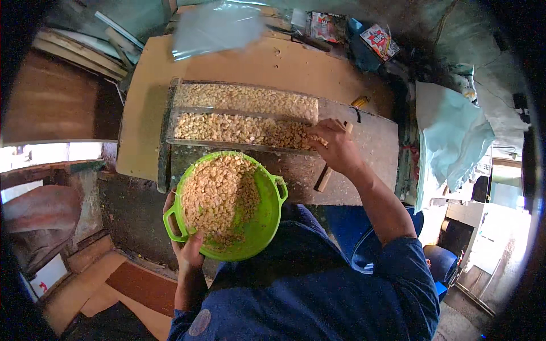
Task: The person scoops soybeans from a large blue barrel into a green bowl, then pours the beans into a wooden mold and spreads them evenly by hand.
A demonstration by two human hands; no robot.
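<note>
My left hand (192,248) grips the near-left rim and handle of a bright green plastic basin (268,219), thumb over the edge. Pale chopped nut-like pieces (219,196) are heaped in it, mostly on its left side. Beyond the basin lies a long shallow mould (168,122) with two rows of similar pieces. The back row (244,98) looks covered by clear film; the front row (222,128) is loose, finer and browner toward its right end. There, my right hand (335,145) reaches down with bent fingers apart, touching the pieces.
A wooden stick (325,177) lies beside my right hand on the worktable (372,153). Clear plastic sheets (216,31) rest at the back of the tan board (145,108). A small yellow object (359,102) and printed boxes (380,42) stand farther back. Pale sheeting (452,136) hangs at right.
</note>
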